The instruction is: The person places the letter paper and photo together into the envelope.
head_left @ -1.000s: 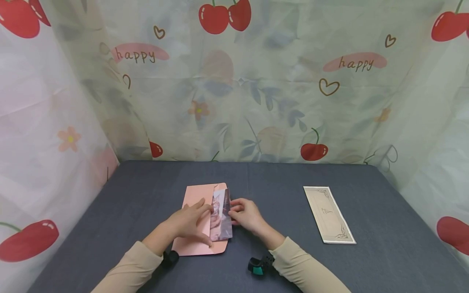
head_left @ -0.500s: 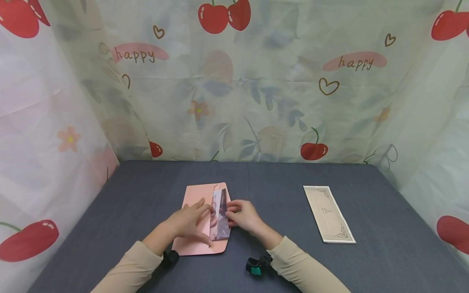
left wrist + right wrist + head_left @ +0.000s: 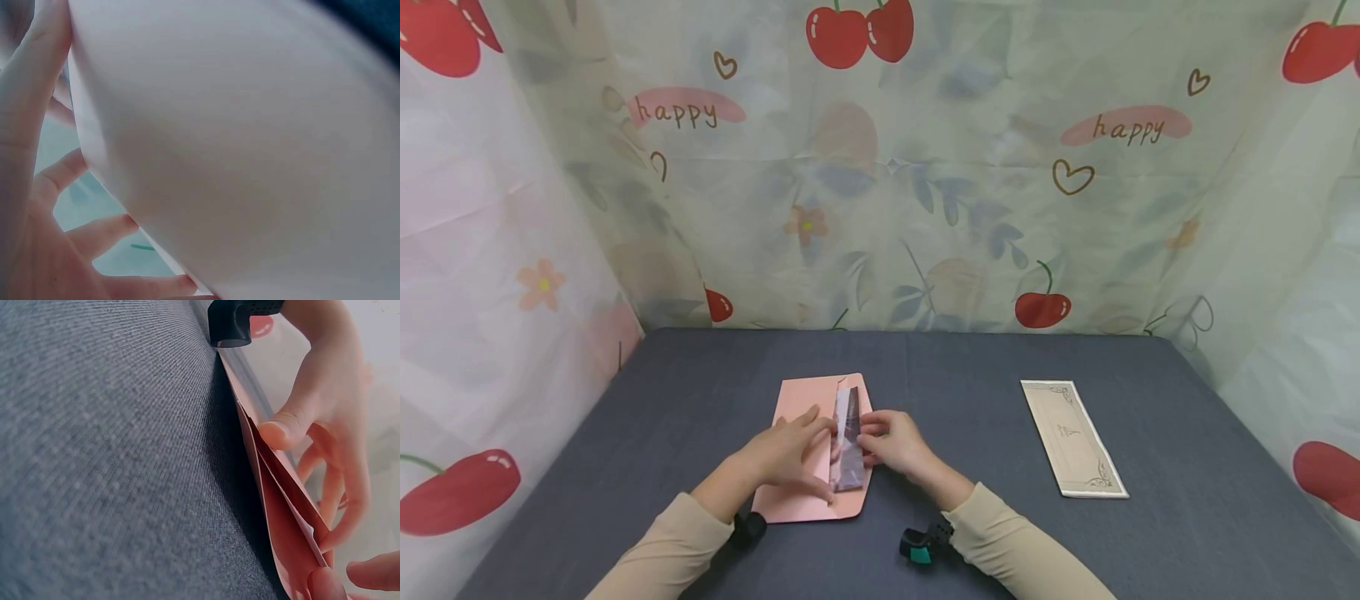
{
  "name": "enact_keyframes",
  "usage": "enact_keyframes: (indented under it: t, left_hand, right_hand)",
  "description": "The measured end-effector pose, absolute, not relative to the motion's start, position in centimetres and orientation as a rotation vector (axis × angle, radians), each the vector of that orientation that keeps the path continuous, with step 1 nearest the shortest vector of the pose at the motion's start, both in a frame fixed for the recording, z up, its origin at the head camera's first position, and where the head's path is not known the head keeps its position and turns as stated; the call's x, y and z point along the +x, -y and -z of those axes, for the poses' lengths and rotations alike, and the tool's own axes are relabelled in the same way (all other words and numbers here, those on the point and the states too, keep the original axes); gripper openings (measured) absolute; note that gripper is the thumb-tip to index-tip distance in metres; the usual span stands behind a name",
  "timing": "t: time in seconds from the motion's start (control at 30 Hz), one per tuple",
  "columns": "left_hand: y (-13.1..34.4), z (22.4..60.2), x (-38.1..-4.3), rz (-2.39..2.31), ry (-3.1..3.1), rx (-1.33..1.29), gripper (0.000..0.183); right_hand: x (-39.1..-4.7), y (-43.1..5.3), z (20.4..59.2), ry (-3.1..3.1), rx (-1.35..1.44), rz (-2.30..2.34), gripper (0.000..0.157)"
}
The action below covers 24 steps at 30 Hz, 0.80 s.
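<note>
A pink envelope point(image 3: 802, 396) lies on the dark table, its mouth facing right. Fingers spread, the left hand point(image 3: 786, 454) rests across it, thumb and fingertips at the edge of the mouth. That mouth gapes in the right wrist view, with the left thumb point(image 3: 278, 432) against its rim. Partly inside the envelope is a glossy picture card point(image 3: 851, 454), its left part hidden. My right hand point(image 3: 898, 443) pinches the card's right edge between thumb and fingers. Pale paper point(image 3: 237, 150) fills most of the left wrist view, with fingertips touching its edge.
A cream printed card point(image 3: 1071, 442) with dark corner scrolls lies on the right of the dark cloth-covered table point(image 3: 955, 375). Cherry-patterned curtains point(image 3: 880, 208) enclose the back and sides. A black wrist camera point(image 3: 919, 543) hangs below the right wrist.
My right hand has moved left, pushing the picture card deeper into the envelope, so a narrower strip of it shows. The left hand and the envelope have stayed put.
</note>
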<state>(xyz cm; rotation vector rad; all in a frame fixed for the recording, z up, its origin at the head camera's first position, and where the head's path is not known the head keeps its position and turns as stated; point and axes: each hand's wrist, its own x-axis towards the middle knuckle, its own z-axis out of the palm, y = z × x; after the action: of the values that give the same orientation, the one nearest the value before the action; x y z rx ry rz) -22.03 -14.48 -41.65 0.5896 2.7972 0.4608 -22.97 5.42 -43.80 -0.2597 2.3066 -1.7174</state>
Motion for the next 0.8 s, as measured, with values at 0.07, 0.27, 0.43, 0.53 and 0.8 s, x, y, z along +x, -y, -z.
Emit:
enact_keyframes:
  t: [0.07,0.27,0.43,0.53,0.8]
  left_hand:
    - [14.46,41.64,-22.01,-0.466,-2.798,0.603,0.086]
    - [14.48,41.65,-21.92,-0.463,-2.796,0.619,0.087]
    - [14.47,41.64,-22.01,-0.468,-2.791,0.597,0.086]
    - [14.45,41.67,-22.09,-0.467,-2.791,0.581,0.086]
    - [14.45,41.74,-22.15,-0.467,-2.796,0.595,0.089]
  right_hand:
    - [-22.96,-5.34,43.77,-2.309,-0.26,1.717,0.037]
    - [-22.85,-5.12,43.68,-2.323,-0.256,1.698,0.038]
    - [-22.78,-5.02,43.63,-2.311,-0.249,1.705,0.039]
    - [-22.78,-4.95,43.62,-2.303,-0.25,1.711,0.039]
    - [-22.78,-4.79,43.67,-2.309,-0.263,1.708,0.039]
